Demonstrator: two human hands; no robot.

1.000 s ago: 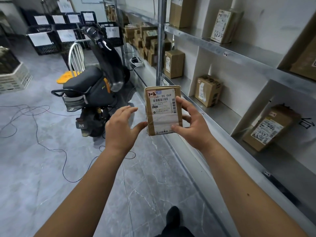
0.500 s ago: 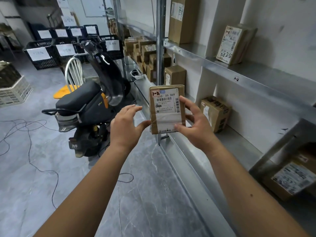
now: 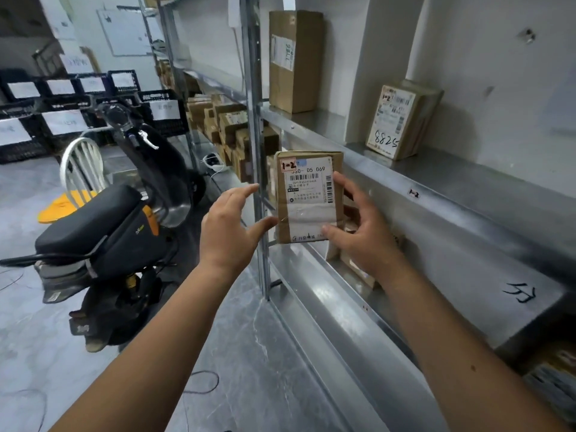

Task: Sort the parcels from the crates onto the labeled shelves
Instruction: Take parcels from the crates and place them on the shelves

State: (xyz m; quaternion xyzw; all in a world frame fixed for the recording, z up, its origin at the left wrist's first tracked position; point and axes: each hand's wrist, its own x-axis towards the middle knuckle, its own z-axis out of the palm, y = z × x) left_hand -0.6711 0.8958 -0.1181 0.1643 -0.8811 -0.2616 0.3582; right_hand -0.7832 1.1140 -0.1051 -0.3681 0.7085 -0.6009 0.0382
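We held the parcel point(image 3: 308, 198) upright at the centre of the frame, long axis vertical, label facing us, in front of the metal shelf point(image 3: 436, 194). It was a flat brown cardboard packet, taped, with a white printed label and a red "1-2" sticker at its top left corner. Our right hand point(image 3: 361, 232) gripped its right edge; our left hand point(image 3: 230, 229) lay spread, thumb touching its lower left edge

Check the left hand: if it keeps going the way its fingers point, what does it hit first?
Probably the upright steel post of the shelving. The left hand has its fingers straight, aimed up and right, fingertips close to the post, its thumb touching the held parcel. Depth is unclear; it could pass in front and meet the parcel's left edge.
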